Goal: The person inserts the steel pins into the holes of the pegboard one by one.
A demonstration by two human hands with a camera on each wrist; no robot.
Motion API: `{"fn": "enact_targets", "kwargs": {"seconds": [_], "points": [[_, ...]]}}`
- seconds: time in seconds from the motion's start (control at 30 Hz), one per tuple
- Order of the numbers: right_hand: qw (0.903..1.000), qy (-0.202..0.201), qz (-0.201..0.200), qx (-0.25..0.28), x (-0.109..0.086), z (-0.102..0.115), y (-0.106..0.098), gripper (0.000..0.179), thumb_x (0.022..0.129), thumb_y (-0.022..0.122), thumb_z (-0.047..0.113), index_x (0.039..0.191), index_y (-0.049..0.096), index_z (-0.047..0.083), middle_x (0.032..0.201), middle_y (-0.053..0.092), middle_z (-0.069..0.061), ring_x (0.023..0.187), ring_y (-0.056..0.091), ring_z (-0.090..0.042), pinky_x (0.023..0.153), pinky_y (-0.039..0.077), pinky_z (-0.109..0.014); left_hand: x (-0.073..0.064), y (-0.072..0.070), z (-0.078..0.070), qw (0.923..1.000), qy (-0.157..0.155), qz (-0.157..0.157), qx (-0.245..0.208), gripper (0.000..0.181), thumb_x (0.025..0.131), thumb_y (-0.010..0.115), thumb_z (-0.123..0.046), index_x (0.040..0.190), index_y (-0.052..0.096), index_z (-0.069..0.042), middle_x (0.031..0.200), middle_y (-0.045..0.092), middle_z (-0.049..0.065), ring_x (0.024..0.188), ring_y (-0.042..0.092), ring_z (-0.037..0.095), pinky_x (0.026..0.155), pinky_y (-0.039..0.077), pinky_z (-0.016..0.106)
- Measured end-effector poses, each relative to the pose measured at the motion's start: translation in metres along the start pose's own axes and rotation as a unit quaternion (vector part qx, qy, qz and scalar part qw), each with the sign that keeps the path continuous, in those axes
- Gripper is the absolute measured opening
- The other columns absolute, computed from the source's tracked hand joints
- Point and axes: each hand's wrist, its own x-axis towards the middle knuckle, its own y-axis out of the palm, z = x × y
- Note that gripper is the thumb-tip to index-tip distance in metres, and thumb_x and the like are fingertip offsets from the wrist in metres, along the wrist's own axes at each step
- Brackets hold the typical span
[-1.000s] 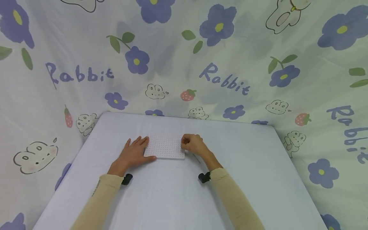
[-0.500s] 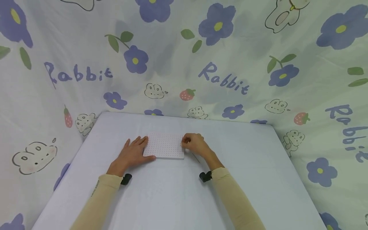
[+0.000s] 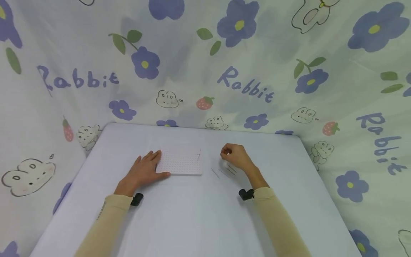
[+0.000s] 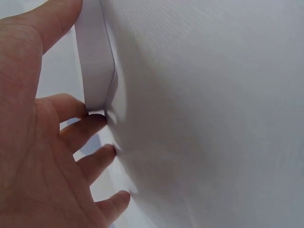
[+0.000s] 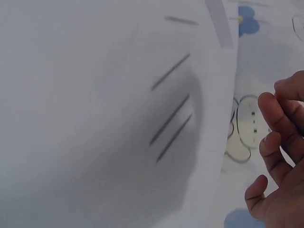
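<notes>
A white pegboard (image 3: 179, 162) with rows of small holes lies on the table. My left hand (image 3: 142, 175) rests spread against its left side, the thumb at the near edge and the fingertips at the left edge. One thin dark stick (image 3: 199, 155) stands at the board's right side. My right hand (image 3: 236, 156) hovers right of the board, thumb and index fingertips close together, the other fingers loosely bent, with nothing visible in them. Below it, several thin dark sticks (image 5: 169, 120) lie on the table; one stick (image 3: 215, 173) is nearer the board.
The table (image 3: 192, 214) has a plain white cover. Behind and beside it hangs a patterned cloth (image 3: 186, 64) with flowers and rabbits. Black wrist cameras, such as the right one (image 3: 246, 194), sit under both wrists.
My right hand has left the board's right edge and moved right, over the sticks. The thin stick it was at now stands in the board. My left hand keeps its place on the board.
</notes>
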Motion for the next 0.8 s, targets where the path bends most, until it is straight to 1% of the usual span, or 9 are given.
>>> {"fn": "enact_targets", "kwargs": {"seconds": [0.2,0.4,0.6,0.8], "points": [[0.9996,0.023,-0.014,-0.011,-0.021,-0.022,-0.022,0.011,0.092,0.071,0.025,0.097,0.072,0.016,0.09,0.071,0.002,0.087,0.061,-0.019,0.071,0.052,-0.033,0.0,-0.002,-0.001,1.0,0.0,0.006,-0.002,0.113,0.084,0.062,-0.075,0.157,0.025,0.003,0.162,0.028,0.023,0.149,0.022,0.046,0.116,0.015,0.071],[0.9988,0.043,-0.013,-0.018,-0.033,-0.038,-0.032,0.017,0.093,0.072,0.029,0.103,0.073,0.015,0.094,0.072,0.001,0.09,0.063,-0.02,0.072,0.052,-0.033,-0.001,-0.004,-0.001,1.0,0.0,0.004,-0.004,0.112,0.085,0.063,-0.073,0.157,0.024,0.003,0.162,0.028,0.024,0.149,0.022,0.046,0.116,0.014,0.071],[0.998,0.061,-0.008,-0.011,-0.038,-0.046,-0.033,0.023,0.091,0.074,0.033,0.105,0.076,0.016,0.091,0.07,0.001,0.084,0.058,-0.02,0.066,0.049,-0.032,0.0,-0.003,-0.001,1.0,0.002,0.005,-0.002,0.112,0.085,0.062,-0.073,0.157,0.024,0.004,0.161,0.027,0.026,0.149,0.021,0.048,0.115,0.014,0.072],[0.9966,0.083,0.002,0.004,-0.042,-0.048,-0.025,0.03,0.088,0.077,0.035,0.112,0.076,0.016,0.088,0.069,0.001,0.08,0.056,-0.02,0.065,0.046,-0.032,0.0,-0.003,-0.001,1.0,0.001,0.007,-0.004,0.113,0.085,0.061,-0.074,0.158,0.023,0.004,0.162,0.026,0.026,0.149,0.02,0.047,0.115,0.013,0.072]]}}
